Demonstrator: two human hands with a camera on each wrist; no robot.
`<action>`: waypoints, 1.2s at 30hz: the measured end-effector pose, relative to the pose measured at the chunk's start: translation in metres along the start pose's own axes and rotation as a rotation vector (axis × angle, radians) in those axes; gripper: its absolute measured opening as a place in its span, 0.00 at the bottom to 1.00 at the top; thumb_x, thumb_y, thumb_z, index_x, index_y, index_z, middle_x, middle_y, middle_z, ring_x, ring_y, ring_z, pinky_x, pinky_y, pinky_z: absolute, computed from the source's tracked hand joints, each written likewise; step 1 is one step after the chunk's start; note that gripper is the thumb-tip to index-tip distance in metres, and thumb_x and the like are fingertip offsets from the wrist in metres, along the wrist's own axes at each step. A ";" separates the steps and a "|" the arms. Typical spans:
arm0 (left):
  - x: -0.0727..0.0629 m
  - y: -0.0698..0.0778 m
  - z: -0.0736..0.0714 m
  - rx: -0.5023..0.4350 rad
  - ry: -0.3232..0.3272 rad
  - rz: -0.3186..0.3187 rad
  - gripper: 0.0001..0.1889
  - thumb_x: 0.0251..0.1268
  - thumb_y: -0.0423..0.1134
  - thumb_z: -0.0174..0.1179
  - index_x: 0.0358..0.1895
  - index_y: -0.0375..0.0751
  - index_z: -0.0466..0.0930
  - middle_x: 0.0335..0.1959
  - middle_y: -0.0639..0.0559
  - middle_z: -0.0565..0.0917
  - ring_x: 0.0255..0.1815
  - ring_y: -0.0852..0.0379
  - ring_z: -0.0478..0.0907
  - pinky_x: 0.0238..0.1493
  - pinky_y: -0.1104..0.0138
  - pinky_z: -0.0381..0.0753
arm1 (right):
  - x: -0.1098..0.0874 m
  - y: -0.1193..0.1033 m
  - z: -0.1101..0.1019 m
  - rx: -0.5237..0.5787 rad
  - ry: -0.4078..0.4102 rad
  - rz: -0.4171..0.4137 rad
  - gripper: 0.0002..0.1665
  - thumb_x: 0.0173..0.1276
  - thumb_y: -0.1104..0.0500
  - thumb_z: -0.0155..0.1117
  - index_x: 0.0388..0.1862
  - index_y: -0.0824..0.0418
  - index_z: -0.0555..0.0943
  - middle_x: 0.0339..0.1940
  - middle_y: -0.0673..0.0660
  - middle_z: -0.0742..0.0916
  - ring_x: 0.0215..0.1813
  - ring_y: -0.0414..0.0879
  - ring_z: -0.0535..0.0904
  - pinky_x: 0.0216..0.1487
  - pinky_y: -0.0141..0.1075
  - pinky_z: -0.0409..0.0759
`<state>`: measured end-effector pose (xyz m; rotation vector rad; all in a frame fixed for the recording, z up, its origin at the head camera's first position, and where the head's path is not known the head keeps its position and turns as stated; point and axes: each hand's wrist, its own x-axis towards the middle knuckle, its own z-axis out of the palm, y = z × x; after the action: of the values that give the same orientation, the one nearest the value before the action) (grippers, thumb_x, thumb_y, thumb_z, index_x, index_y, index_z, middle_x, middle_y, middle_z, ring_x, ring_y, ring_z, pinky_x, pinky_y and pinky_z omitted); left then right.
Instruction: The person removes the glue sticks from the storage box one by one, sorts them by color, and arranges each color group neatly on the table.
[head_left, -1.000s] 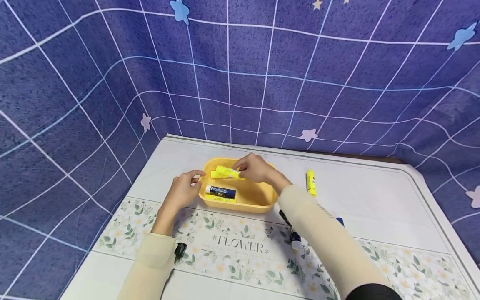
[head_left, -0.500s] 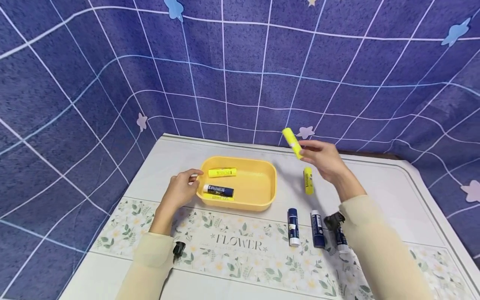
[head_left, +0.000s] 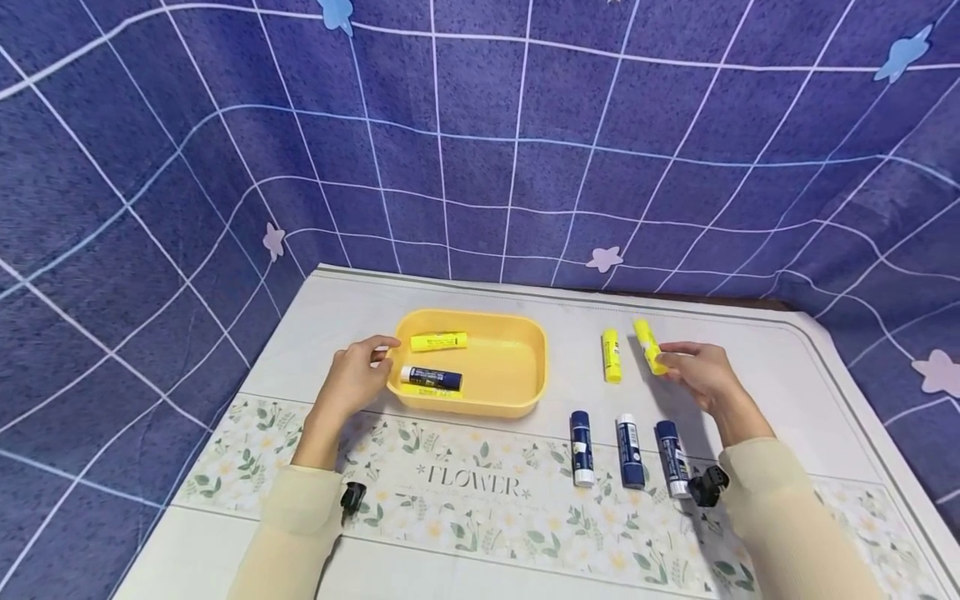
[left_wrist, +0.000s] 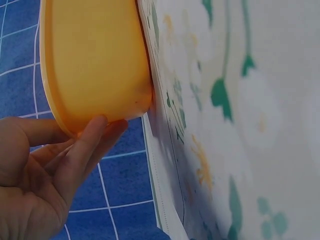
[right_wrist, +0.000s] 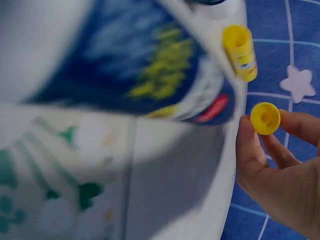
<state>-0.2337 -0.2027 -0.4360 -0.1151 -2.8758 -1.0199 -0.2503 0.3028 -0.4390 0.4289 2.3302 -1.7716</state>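
Observation:
My left hand (head_left: pixel 354 375) pinches the left end of a yellow plastic bin (head_left: pixel 504 408); in the left wrist view thumb and fingers sit either side of its rim. Inside the bin lie a yellow glue stick (head_left: pixel 438 342) at the back, a navy glue stick (head_left: pixel 435 378) with a white end, and another yellow one (head_left: pixel 431 391) partly hidden beneath it. Out to the right, my right hand (head_left: pixel 705 375) pinches a yellow glue stick (head_left: pixel 647 346) near its lower end. The right wrist view shows its round end (right_wrist: pixel 265 118) between thumb and fingers.
Left of the held stick lies a yellow glue stick (head_left: pixel 611 356). Nearer me, a row holds three navy glue sticks: left (head_left: pixel 582 448), middle (head_left: pixel 630 451) and right (head_left: pixel 672 458). A blue gridded curtain (head_left: pixel 480 150) hangs behind the table (head_left: pixel 337 287).
My right hand has lifted a yellow glue stick out of the bin, carried it right and lowered it beside the other yellow one. The left hand has stayed at the bin's rim.

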 end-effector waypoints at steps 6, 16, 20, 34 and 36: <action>0.000 -0.001 -0.001 -0.004 -0.012 -0.001 0.19 0.74 0.32 0.56 0.64 0.38 0.81 0.58 0.32 0.86 0.59 0.36 0.85 0.54 0.48 0.88 | 0.003 0.013 -0.003 -0.082 0.005 0.045 0.33 0.74 0.63 0.60 0.72 0.80 0.67 0.59 0.67 0.78 0.38 0.33 0.80 0.43 0.27 0.86; 0.001 -0.002 -0.002 -0.003 0.003 -0.003 0.18 0.74 0.31 0.56 0.64 0.37 0.81 0.58 0.32 0.86 0.59 0.36 0.86 0.55 0.47 0.87 | 0.009 0.000 0.001 -0.198 -0.040 0.042 0.26 0.71 0.64 0.64 0.61 0.80 0.72 0.39 0.55 0.82 0.35 0.36 0.80 0.43 0.32 0.89; 0.000 -0.001 -0.002 -0.006 0.004 0.003 0.18 0.73 0.31 0.57 0.63 0.37 0.81 0.57 0.32 0.86 0.58 0.36 0.86 0.55 0.48 0.87 | 0.012 0.000 0.002 -0.225 -0.040 0.057 0.23 0.70 0.64 0.65 0.57 0.80 0.75 0.34 0.53 0.82 0.34 0.38 0.80 0.43 0.34 0.89; 0.001 -0.002 0.000 -0.007 0.003 -0.002 0.18 0.73 0.31 0.56 0.64 0.37 0.81 0.58 0.33 0.86 0.58 0.37 0.86 0.55 0.48 0.87 | 0.010 -0.001 0.000 -0.272 -0.058 0.054 0.22 0.71 0.63 0.64 0.53 0.81 0.76 0.25 0.48 0.80 0.32 0.38 0.81 0.40 0.33 0.89; 0.001 -0.002 0.000 -0.007 0.002 -0.002 0.18 0.73 0.31 0.57 0.63 0.38 0.81 0.58 0.33 0.86 0.58 0.37 0.86 0.55 0.48 0.87 | 0.009 -0.002 0.000 -0.297 -0.057 0.052 0.24 0.72 0.61 0.63 0.55 0.81 0.75 0.26 0.48 0.81 0.33 0.38 0.81 0.41 0.33 0.88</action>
<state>-0.2350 -0.2038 -0.4370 -0.1125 -2.8716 -1.0299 -0.2590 0.3037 -0.4400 0.3803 2.4627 -1.3653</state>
